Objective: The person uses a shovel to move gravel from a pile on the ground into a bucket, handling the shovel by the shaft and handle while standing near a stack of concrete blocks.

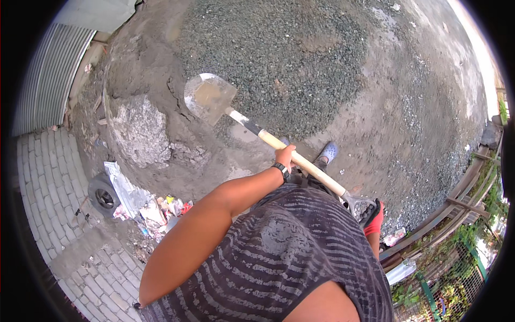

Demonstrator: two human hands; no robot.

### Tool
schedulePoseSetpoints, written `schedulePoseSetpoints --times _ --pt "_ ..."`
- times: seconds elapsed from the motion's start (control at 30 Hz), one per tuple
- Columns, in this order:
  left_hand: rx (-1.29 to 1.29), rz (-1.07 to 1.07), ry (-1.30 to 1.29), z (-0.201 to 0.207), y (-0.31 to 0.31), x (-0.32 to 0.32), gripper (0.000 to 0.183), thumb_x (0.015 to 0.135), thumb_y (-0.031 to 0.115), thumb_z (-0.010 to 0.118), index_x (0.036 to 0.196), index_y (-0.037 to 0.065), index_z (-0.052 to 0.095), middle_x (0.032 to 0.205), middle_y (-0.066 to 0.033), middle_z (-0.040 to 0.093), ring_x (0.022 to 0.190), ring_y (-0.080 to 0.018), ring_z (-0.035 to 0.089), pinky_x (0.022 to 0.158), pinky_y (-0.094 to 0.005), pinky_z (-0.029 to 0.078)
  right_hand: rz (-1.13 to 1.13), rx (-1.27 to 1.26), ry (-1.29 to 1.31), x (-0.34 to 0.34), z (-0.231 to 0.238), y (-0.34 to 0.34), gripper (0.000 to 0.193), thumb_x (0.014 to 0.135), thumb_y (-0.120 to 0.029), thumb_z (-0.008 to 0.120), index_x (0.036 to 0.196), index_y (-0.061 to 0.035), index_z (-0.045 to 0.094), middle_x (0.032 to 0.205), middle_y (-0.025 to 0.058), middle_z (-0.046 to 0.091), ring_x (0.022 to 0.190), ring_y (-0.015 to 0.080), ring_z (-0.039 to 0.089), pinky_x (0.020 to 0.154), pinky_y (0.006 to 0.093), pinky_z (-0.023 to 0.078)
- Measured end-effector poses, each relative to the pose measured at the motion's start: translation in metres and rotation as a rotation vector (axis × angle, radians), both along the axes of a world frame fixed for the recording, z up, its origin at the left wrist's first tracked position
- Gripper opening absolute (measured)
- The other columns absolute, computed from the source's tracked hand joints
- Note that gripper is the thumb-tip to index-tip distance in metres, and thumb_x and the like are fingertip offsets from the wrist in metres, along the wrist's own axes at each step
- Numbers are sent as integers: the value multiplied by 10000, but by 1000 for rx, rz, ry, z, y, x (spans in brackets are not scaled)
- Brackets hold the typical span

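A shovel (308, 165) slants across the front of my body, its rounded metal blade to the upper left and its handle end to the lower right. Bare and with a dark watch at the wrist, my left hand (285, 156) is wrapped round the middle of the pale wooden shaft. At the other end my right hand (374, 216), in a red and dark glove, grips the metal handle. Some wet, sandy residue lies on the blade, which is over the border between grey gravel (279, 70) and dark mud. Part of the right hand's fingers is hidden by the handle.
Left of the blade lies a whitish-grey mound (140, 129). Nearer are a tyre (104, 195), litter (158, 214) and grey paving (48, 188). Corrugated metal sheeting (53, 75) stands at the far left. A wooden fence (456, 206) with plants curves along the right. My clog (329, 152) stands on mud.
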State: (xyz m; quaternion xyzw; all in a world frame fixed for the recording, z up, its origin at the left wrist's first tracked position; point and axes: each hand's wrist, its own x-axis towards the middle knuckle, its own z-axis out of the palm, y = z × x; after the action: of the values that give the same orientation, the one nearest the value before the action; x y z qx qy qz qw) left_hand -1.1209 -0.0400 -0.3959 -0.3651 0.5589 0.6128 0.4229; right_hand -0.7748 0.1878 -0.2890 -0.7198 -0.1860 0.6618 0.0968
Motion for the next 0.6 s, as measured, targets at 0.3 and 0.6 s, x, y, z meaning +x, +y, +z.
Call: schedulePoseSetpoints --times 0.3,0.6 --pt "-2 44 -72 -12 -8 -16 290 855 204 617 1051 30 492 969 -130 566 872 -312 627 778 -512 553 12 -16 -6 -20 2 -11 410 862 -477 577 598 -193 444 493 -20 400 400 180 383 415 322 307" --pt "61 -75 -19 0 16 -46 356 834 270 655 1067 51 498 1004 -148 561 956 -323 591 820 -520 498 -18 -78 105 -24 5 -14 425 860 -524 562 623 -192 441 507 -27 378 416 173 382 425 323 309"
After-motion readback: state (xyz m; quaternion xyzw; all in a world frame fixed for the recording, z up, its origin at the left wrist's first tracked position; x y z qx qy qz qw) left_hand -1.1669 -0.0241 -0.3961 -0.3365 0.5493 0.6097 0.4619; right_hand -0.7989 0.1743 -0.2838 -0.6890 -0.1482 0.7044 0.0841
